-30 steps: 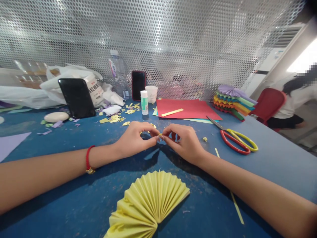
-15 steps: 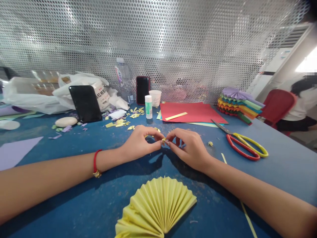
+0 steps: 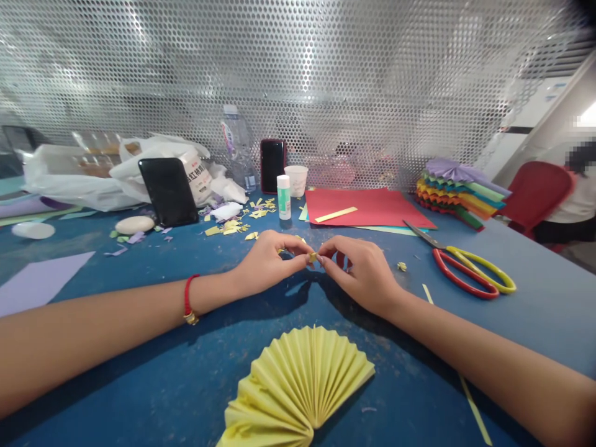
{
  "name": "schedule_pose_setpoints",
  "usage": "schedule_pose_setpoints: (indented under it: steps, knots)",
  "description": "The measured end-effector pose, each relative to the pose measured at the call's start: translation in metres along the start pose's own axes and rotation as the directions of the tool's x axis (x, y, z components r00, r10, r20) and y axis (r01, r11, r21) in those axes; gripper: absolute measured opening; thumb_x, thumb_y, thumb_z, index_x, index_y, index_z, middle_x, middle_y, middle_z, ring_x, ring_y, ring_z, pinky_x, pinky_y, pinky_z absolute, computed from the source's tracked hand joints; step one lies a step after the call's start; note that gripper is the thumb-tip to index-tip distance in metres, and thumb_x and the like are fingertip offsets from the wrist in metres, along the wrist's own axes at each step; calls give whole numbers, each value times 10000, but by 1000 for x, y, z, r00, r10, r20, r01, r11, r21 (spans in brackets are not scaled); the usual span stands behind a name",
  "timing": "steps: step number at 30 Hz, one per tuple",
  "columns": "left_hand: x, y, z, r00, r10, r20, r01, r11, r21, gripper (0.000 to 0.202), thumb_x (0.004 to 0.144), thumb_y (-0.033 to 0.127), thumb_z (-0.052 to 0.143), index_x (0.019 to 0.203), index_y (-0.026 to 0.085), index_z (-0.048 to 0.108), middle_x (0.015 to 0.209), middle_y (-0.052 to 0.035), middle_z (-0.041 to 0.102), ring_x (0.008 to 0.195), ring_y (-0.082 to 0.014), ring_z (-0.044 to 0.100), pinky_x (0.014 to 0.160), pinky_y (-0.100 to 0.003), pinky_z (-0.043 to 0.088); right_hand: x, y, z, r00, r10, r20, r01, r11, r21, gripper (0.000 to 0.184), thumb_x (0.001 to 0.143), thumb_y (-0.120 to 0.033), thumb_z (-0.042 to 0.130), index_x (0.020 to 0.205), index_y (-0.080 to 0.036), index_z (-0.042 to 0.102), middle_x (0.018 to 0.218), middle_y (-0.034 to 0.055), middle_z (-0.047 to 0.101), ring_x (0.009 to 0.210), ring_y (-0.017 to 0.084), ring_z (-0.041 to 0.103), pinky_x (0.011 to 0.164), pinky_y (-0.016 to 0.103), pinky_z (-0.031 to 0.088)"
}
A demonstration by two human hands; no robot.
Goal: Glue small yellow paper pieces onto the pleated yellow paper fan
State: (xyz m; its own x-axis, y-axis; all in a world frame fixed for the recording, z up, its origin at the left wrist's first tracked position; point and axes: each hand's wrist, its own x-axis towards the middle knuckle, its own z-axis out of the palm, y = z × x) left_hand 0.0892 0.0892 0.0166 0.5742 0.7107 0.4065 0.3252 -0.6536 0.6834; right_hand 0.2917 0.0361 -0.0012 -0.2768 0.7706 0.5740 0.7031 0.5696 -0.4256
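Left hand (image 3: 267,264), right hand (image 3: 358,273) both pinched on yellow paper bit (image 3: 312,256), fan (image 3: 302,385) below wrists; best with tight pinch, small folds.

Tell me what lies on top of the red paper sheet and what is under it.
A yellow paper strip lies flat on the red paper sheet. Pale sheet edges peek out beneath it; how many sheets are there is covered.

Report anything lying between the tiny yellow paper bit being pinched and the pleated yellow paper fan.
Nothing visible. The left hand and right hand pinch the tiny yellow paper bit; only blue tabletop shows between it and the pleated yellow paper fan.
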Motion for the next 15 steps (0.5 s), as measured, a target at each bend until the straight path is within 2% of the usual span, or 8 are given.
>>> schedule_pose_setpoints:
  steps: [5, 15]
  knots:
    - [1, 0, -1, 999, -39, 28, 39, 999, -12, 270, 810, 366, 658, 850, 160, 828, 783, -43, 806, 724, -171, 736, 637, -207, 509, 2, -1, -1, 997, 73, 31, -73, 997, 19, 73, 922, -245, 640, 896, -202, 692, 798, -18, 718, 638, 102, 567, 624, 240, 352]
    - [3, -5, -2, 996, -44, 80, 52, 994, -99, 237, 830, 316, 667, 909, 160, 828, 833, -37, 818, 792, -162, 768, 734, -182, 560, 3, -1, -1, 983, 173, 58, -173, 985, -13, 104, 920, -301, 668, 896, -204, 638, 830, -26, 709, 677, 112, 578, 628, 255, 316]
